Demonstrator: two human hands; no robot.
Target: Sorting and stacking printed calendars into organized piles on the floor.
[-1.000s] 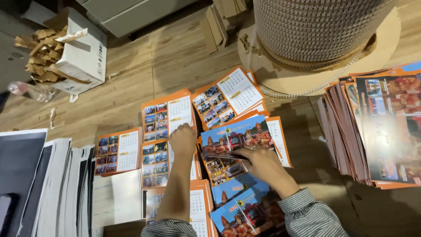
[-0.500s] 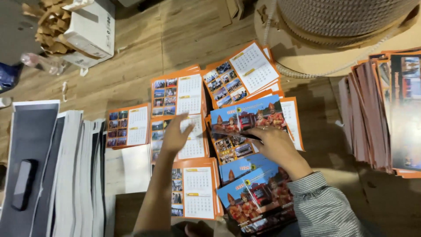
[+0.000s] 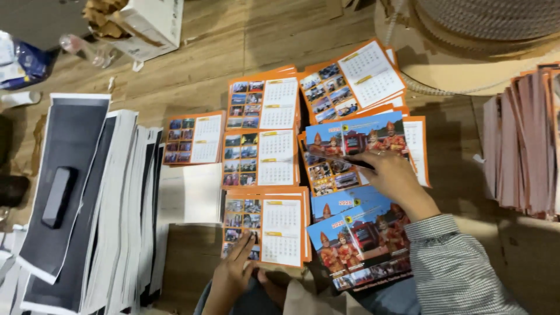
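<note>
the blue calendar cover sheet (image 3: 356, 137) lies near the middle of the wooden floor (image 3: 175, 76), on top of an orange-edged pile, and the right hand (image 3: 392, 175) pinches its lower edge between thumb and fingers, lifting it slightly, though the grip is a little blurred. it looks like thin glossy card: light, bendy, likely slick against the sheets below, so an edge or corner is the fair place to hold it. it is printed blue, with figures in red costume and gold headdress.

at seven o'clock from it, the left hand (image 3: 233, 271) rests with fingers spread flat on the near-left corner of an orange calendar page stack (image 3: 274, 227), gripping nothing. more calendar page stacks (image 3: 262, 105) sit at ten and twelve o'clock, and a blue cover pile (image 3: 361, 239) at six. far out at nine o'clock lie fanned black-and-white sheets (image 3: 105, 204); at three, a reddish stack (image 3: 525, 151); at one, a big spool of cord (image 3: 490, 23); at eleven, a white box (image 3: 154, 23).
</note>
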